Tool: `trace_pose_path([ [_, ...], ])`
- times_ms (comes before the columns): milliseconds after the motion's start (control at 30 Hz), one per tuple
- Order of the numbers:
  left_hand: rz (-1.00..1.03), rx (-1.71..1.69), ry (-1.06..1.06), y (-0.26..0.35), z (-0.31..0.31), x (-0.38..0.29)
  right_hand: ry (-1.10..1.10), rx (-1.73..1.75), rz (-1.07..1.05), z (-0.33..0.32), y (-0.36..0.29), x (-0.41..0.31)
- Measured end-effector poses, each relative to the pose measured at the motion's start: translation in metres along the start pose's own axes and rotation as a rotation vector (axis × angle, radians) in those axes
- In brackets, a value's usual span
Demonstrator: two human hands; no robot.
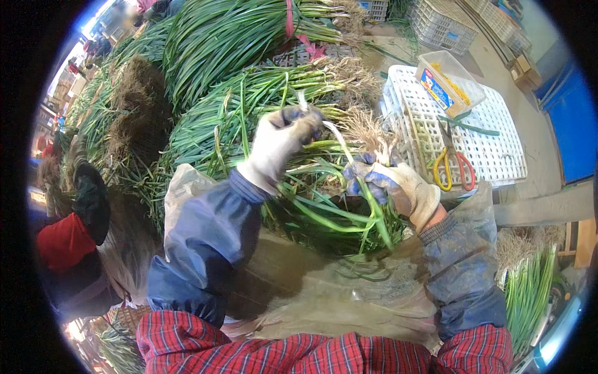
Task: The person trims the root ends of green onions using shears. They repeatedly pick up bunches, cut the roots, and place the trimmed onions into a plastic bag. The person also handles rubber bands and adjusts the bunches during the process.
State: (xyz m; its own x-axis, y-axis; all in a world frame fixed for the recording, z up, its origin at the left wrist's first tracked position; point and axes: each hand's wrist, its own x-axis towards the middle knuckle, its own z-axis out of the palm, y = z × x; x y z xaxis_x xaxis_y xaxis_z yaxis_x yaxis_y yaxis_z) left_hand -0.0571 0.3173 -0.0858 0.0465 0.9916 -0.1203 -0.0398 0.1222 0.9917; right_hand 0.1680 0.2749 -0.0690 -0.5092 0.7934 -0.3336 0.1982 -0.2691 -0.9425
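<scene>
My left hand (pixel 285 142), in a white-and-blue work glove, has its fingers closed around a spring onion stalk (pixel 302 99), whose white end pokes up above the glove; the fingertips are blurred. Another pale stem (pixel 338 135) runs from beside those fingertips down to my right hand (pixel 392 184). That hand, gloved too, grips a small bunch of spring onions (pixel 384 149) with its pale roots (pixel 366 128) upward. Green leaves (pixel 327 224) hang below both hands. Just behind lies a heap of spring onions (pixel 261 93), leaves to the left and roots to the right.
At right, a white perforated plastic crate (pixel 495 149) bears red-and-yellow-handled scissors (pixel 451 163) and a clear tub (pixel 451 86) of yellow bands. A bundle with a pink tie (pixel 289 18) lies at the back. A co-worker's red sleeve (pixel 65 243) shows at left. More onions (pixel 528 285) stand lower right.
</scene>
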Motion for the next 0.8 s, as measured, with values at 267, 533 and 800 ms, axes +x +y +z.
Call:
trace_pose_path([
  [267,0.164,0.059,-0.327,-0.048,0.041,-0.029,-0.309,0.391,0.109,0.017,0.027,0.0],
  [533,0.632,1.044,0.282,-0.042,-0.014,0.057,-0.286,0.824,-0.249,-0.031,0.013,0.006],
  [800,0.704,1.345,0.159,-0.048,0.006,0.053,0.495,0.389,-0.254,-0.07,0.002,-0.02],
])
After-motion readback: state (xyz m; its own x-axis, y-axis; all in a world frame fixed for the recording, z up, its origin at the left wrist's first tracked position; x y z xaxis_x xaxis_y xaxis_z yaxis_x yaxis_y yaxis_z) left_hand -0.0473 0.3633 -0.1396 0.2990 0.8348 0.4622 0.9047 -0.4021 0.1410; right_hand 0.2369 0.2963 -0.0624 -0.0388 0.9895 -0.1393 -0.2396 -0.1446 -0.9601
